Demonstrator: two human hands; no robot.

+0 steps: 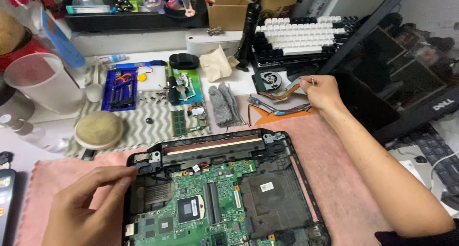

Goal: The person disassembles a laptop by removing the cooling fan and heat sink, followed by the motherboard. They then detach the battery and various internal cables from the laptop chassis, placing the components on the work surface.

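An opened laptop base (296,165) with a green motherboard (201,212) lies on a pink cloth (334,179). My left hand (83,205) rests at the base's left edge, fingertips touching the black frame near the left hinge (148,159). My right hand (321,90) reaches to the far right of the table and pinches a small screw (312,80) between thumb and fingers, above a copper heat pipe with its fan (268,80).
A blue screwdriver set (119,89), loose screws, a small green memory board (178,123), grey and beige cloths, a white-and-black keyboard (301,36), a white plastic cup (40,81) and a detached dark laptop screen (406,83) surround the work area.
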